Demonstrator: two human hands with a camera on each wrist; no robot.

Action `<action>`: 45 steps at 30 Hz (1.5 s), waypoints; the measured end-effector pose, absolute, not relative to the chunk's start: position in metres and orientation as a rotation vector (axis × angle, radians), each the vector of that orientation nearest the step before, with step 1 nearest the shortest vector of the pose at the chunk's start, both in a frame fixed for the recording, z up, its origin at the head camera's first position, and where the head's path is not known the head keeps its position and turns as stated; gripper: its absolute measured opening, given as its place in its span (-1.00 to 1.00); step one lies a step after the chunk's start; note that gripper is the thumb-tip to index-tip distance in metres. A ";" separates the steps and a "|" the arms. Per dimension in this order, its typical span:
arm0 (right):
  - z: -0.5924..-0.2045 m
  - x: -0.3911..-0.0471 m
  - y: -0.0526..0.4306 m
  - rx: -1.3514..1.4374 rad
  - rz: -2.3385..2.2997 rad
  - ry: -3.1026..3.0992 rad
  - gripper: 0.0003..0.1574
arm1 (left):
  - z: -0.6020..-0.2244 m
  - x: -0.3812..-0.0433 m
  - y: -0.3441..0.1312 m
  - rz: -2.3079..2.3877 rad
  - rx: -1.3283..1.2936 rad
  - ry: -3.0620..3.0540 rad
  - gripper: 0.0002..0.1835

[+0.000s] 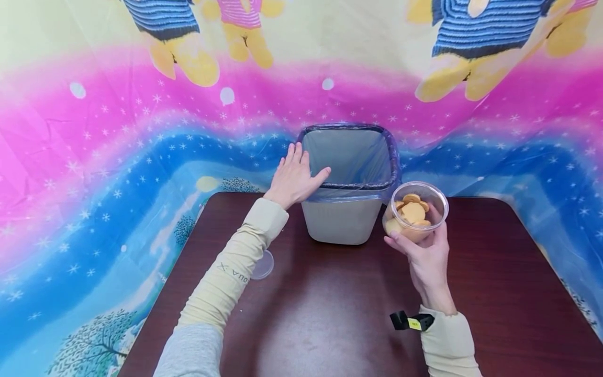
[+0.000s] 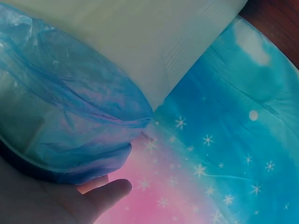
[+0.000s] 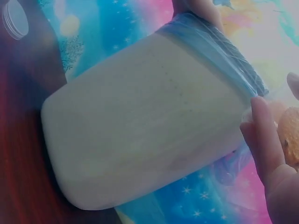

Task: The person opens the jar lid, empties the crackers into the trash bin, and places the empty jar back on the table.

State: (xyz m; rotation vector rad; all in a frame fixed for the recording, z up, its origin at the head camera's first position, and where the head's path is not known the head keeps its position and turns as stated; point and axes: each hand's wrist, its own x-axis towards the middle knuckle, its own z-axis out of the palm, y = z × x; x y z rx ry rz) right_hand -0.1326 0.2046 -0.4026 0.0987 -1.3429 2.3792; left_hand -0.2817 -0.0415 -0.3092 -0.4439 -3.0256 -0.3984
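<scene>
A pale trash bin (image 1: 341, 220) stands at the table's far edge, a thin bluish plastic liner (image 1: 349, 193) folded over its rim. Fingers extended, my left hand (image 1: 294, 175) rests at the bin's left rim; its thumb reaches over the opening. The left wrist view shows that hand (image 2: 51, 200) beside the liner. Right of the bin, my right hand (image 1: 430, 259) grips a clear plastic jar (image 1: 409, 233) held above the table, tilted. Round golden cookies (image 1: 413, 212) lie inside the jar. One cookie (image 3: 290, 135) appears at the edge of the right wrist view.
A clear round lid (image 1: 264, 266) lies on the dark brown table (image 1: 306, 324), partly behind my left forearm. Behind the table hangs a colourful cloth backdrop (image 1: 264, 99) with snowflakes and bears. A black strap with a yellow label (image 1: 412, 322) is on my right wrist.
</scene>
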 end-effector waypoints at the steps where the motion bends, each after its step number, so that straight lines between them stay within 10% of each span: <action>1: -0.401 -0.134 0.206 0.094 2.371 -1.335 0.19 | -0.309 -0.282 -0.042 -0.397 -0.444 -3.025 0.00; 45: -0.362 -0.175 0.231 -0.035 2.232 -1.562 0.23 | -0.310 -0.283 -0.042 -0.356 -0.453 -3.010 -0.02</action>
